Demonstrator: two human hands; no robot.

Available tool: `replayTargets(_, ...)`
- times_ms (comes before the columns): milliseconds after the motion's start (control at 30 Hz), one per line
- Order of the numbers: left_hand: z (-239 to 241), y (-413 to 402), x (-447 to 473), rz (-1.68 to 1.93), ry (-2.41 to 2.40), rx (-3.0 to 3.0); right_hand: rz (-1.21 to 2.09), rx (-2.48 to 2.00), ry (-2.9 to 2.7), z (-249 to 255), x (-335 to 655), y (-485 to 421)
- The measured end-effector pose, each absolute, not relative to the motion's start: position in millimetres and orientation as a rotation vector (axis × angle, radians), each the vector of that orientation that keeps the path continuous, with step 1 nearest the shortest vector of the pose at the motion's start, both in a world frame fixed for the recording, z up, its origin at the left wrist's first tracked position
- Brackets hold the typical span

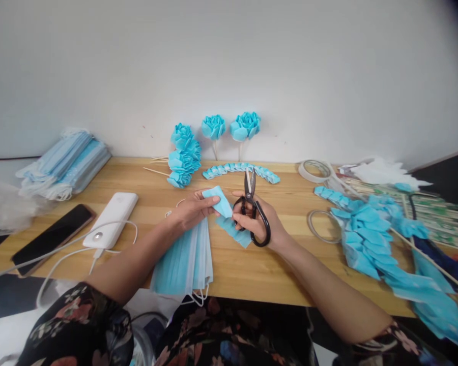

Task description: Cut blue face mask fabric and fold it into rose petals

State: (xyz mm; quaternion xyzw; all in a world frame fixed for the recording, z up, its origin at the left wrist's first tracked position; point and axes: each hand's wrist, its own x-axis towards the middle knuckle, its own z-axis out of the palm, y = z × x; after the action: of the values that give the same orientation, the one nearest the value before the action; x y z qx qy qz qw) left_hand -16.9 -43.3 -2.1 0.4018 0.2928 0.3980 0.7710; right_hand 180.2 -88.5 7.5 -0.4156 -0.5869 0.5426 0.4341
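My left hand (193,207) pinches a small folded piece of blue mask fabric (220,200) above the wooden table (252,269). My right hand (254,218) grips black scissors (252,206), blades pointing up and closed, and its fingers also touch the blue piece. Another blue scrap (237,235) lies under my right hand. A flat pile of blue face masks (185,262) lies below my left wrist at the table's front edge.
Blue fabric flowers (213,137) stand by the wall, a curved row of folded petals (240,172) in front. A mask stack (66,162), phone (51,239) and white power bank (110,218) lie left. Tape rolls (315,170), blue cut pieces (366,239) and sticks lie right.
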Motion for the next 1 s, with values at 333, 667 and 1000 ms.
replayTargets(333,-7.8,-43.2,-18.3,0.770,0.602,0.901,1.313,-1.033,-1.482,5.3,182.7,-87.0)
replayTargets(667,-7.8,-40.7,-17.6,0.816,0.637,0.899,1.331,-1.077,-1.457,7.5,182.4,-85.7)
replayTargets(1000,0.2,-27.0,-34.8,1.009,0.623,0.814,1.641,-0.733,-1.496,16.9,202.2,-85.4)
